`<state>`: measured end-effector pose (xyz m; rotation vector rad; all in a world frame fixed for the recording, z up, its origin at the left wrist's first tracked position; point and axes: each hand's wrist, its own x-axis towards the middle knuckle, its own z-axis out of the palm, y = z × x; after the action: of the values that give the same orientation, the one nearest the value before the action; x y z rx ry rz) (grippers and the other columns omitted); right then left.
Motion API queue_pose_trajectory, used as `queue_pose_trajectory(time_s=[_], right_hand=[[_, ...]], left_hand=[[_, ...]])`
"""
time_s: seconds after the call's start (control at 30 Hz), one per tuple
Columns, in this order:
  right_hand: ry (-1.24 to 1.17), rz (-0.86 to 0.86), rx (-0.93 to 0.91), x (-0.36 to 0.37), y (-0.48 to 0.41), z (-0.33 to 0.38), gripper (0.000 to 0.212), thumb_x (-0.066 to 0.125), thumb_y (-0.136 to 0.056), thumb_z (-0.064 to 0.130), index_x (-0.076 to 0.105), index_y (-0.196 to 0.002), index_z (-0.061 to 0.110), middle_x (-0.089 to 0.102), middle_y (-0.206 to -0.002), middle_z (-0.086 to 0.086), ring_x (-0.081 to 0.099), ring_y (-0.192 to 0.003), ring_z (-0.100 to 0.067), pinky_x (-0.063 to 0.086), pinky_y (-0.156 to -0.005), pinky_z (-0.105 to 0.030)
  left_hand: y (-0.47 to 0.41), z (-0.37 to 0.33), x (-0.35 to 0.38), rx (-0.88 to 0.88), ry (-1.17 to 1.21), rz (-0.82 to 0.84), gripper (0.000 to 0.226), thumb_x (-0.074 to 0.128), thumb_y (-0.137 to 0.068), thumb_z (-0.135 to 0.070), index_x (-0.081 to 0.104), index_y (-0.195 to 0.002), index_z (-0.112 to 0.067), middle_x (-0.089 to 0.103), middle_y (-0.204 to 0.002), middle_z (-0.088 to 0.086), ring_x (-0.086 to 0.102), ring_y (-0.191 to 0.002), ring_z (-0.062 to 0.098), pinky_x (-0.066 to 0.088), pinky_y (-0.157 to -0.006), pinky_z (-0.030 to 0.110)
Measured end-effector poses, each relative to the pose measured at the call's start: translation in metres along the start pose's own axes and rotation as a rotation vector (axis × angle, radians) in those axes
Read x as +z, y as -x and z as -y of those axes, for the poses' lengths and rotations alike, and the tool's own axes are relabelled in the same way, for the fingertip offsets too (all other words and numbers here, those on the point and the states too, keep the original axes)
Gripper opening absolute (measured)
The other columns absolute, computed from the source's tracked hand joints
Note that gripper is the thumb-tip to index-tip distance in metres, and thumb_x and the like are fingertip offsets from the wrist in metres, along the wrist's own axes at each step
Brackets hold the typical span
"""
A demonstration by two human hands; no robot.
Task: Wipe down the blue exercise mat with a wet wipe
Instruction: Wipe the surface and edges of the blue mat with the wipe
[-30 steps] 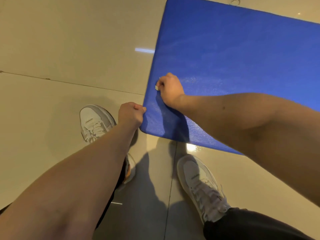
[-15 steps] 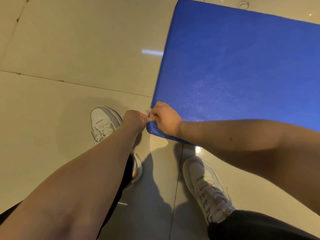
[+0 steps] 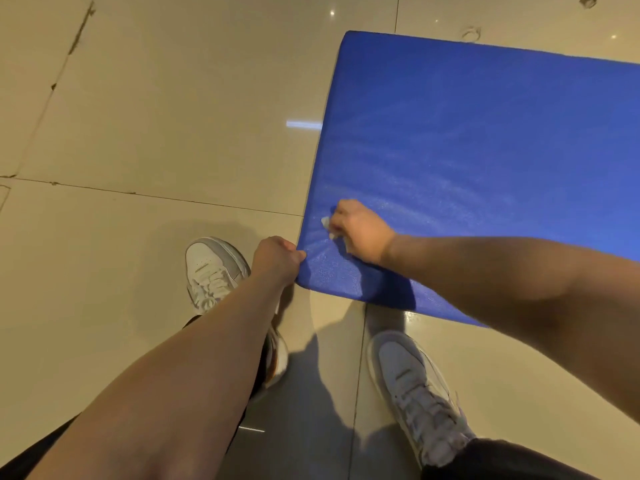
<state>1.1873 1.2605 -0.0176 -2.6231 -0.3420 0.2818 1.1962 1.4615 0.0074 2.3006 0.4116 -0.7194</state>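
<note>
The blue exercise mat [image 3: 485, 161] lies on the tiled floor [image 3: 156, 116], its right part cut off by the frame. The right hand [image 3: 360, 232] curls round a mostly hidden white wet wipe [image 3: 326, 224] pressed near the mat's near-left corner, which the left hand [image 3: 277, 258] grips. The white sneakers [image 3: 211, 268] show no readable writing.

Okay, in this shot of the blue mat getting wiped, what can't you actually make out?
All head view.
wet wipe: mostly hidden under the right hand; only a white scrap shows.
blue mat: cut off by the right frame edge; near edge partly behind the right forearm.
left hand: fingertips hidden where it grips the mat's corner.
small floor mark beyond the mat: too small to identify.
</note>
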Motion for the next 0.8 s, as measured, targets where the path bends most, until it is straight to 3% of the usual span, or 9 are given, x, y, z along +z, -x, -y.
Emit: queue_pose_trajectory(time_s=[0.07, 0.13, 0.3, 0.4, 0.53, 0.7, 0.8], right_hand=[[0.042, -0.095, 0.17, -0.006, -0.011, -0.008, 0.013, 0.061, -0.086, -0.003, 0.066, -0.088, 0.008, 0.053, -0.1, -0.01, 0.047, -0.092, -0.029, 0.041, -0.072, -0.034], [0.051, -0.122, 0.206, -0.003, -0.01, -0.002, 0.019, 0.061, -0.084, -0.004, 0.063, -0.086, 0.015, 0.051, -0.095, -0.005, 0.04, -0.087, -0.024, 0.032, -0.069, -0.029], [-0.044, 0.051, -0.165, 0.036, 0.046, 0.031, 0.021, 0.066, -0.074, -0.003, 0.061, -0.081, 0.016, 0.053, -0.091, -0.006, 0.046, -0.083, -0.027, 0.039, -0.071, -0.034], [-0.093, 0.111, -0.252, 0.037, 0.072, 0.03, 0.024, 0.072, -0.073, 0.0, 0.062, -0.088, 0.016, 0.054, -0.097, -0.004, 0.045, -0.091, -0.025, 0.042, -0.076, -0.03], [-0.027, 0.208, -0.364, 0.012, 0.092, -0.001, 0.019, 0.074, -0.079, 0.01, 0.063, -0.092, 0.017, 0.053, -0.103, -0.001, 0.043, -0.098, -0.021, 0.043, -0.08, -0.029], [-0.057, 0.176, -0.347, -0.01, 0.136, -0.05, 0.017, 0.069, -0.081, 0.002, 0.064, -0.089, 0.015, 0.055, -0.095, -0.002, 0.041, -0.09, -0.02, 0.045, -0.073, -0.033], [-0.061, 0.176, -0.27, -0.009, 0.141, -0.05, 0.017, 0.072, -0.081, 0.008, 0.062, -0.09, 0.019, 0.053, -0.095, 0.001, 0.043, -0.092, -0.017, 0.048, -0.074, -0.034]], left_hand=[[0.0, -0.003, 0.001, 0.009, -0.004, -0.014, 0.017, 0.075, -0.084, -0.018, 0.068, -0.095, -0.007, 0.072, -0.097, 0.01, 0.067, -0.093, 0.031, 0.056, -0.088, 0.039], [0.0, -0.006, 0.003, 0.02, -0.027, -0.027, 0.017, 0.073, -0.085, -0.019, 0.067, -0.099, -0.01, 0.07, -0.1, 0.007, 0.066, -0.096, 0.029, 0.055, -0.089, 0.038], [0.005, -0.017, 0.009, 0.089, -0.11, -0.073, 0.025, 0.065, -0.09, -0.017, 0.066, -0.114, -0.01, 0.068, -0.111, 0.005, 0.064, -0.104, 0.028, 0.05, -0.091, 0.031], [0.009, -0.02, 0.016, 0.146, -0.179, -0.085, 0.033, 0.066, -0.089, -0.019, 0.062, -0.12, -0.009, 0.067, -0.114, 0.007, 0.063, -0.103, 0.028, 0.05, -0.087, 0.032], [0.017, -0.025, 0.024, 0.182, -0.315, -0.075, 0.047, 0.069, -0.09, -0.026, 0.055, -0.132, -0.009, 0.058, -0.124, 0.012, 0.056, -0.115, 0.031, 0.047, -0.099, 0.039], [0.024, -0.033, 0.029, 0.206, -0.492, -0.068, 0.054, 0.062, -0.097, -0.034, 0.043, -0.139, -0.007, 0.049, -0.132, 0.011, 0.045, -0.122, 0.03, 0.036, -0.102, 0.035], [0.02, -0.032, 0.032, 0.185, -0.435, -0.066, 0.057, 0.066, -0.092, -0.035, 0.042, -0.138, -0.009, 0.047, -0.134, 0.011, 0.043, -0.124, 0.029, 0.035, -0.096, 0.032]])
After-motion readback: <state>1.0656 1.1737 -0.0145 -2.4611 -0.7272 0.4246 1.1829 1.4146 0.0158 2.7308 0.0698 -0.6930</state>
